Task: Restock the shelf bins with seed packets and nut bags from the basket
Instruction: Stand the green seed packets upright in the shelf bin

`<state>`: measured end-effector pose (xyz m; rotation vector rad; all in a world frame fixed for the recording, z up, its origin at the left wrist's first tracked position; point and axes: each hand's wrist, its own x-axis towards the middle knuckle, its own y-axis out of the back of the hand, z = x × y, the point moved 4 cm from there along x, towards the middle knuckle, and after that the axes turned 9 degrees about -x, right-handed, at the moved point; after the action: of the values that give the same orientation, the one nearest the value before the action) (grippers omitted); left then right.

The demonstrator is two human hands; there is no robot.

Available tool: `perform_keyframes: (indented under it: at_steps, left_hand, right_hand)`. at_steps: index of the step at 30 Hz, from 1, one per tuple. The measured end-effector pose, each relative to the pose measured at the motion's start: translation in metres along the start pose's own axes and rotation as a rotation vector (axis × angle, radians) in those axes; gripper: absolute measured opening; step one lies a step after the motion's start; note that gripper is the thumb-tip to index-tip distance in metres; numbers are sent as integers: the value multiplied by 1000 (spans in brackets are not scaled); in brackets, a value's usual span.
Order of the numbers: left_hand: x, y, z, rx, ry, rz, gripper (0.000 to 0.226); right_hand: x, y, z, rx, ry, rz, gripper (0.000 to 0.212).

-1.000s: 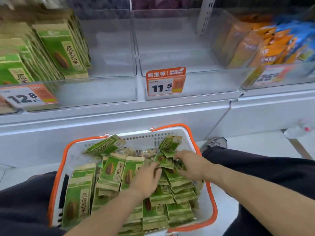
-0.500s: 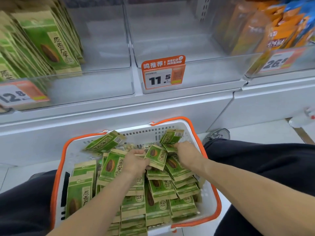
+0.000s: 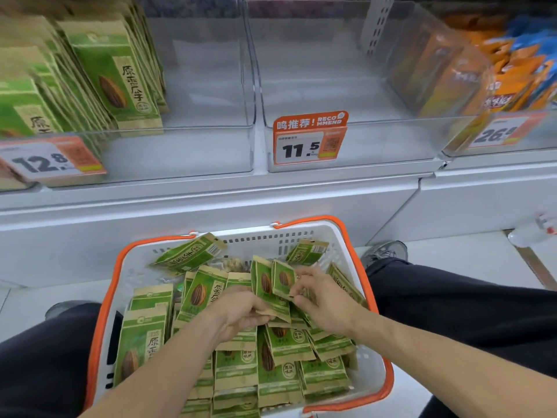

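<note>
Both hands, left [image 3: 241, 312] and right [image 3: 324, 300], grip small seed packets [image 3: 272, 285] over the full basket [image 3: 355, 245]; middle bin [image 3: 346, 146] unfilled, so restocking looks early.

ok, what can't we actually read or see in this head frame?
- Basket floor and lower packets: head view, buried under the green packets.
- Left hand fingertips: curled under the small packets it holds.
- 12.8 price tag small print: motion blur.
- Orange bags labels: blurred behind the bin wall, cut off by the right edge.
- Nut bag: mostly covered by packets.
</note>
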<state>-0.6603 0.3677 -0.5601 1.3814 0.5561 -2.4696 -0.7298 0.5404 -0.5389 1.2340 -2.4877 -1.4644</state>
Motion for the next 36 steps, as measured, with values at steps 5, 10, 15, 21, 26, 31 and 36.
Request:
perform_keyframes:
  at_steps: [5,10,15,21,26,31,36]
  left_hand:
    - [-11,-4,10,-51,-95,-123,63]
    - [-29,1,24,-126,-176,-216,78]
    - [-49,-5,38,-190,-222,-323,80]
    - [-71,-8,59,-209,-345,-404,97]
    - [-106,-17,87,-369,-353,-589,70]
    - [-126,-25,100,-80,-456,-280,49]
    - [-148,-15,109,65,-499,-152,60]
  right_hand:
    - [-14,-11,-12,137,79,-95,10]
    - [-3,13,-28,156,105,70,10]
    - [-4,30,-40,297,16,342,18]
    - [-5,64,-62,350,23,478,40]
    - [-14,109,-89,206,149,486,47]
    - [-21,129,-107,182,205,435,55]
    - [-28,130,-122,112,326,432,58]
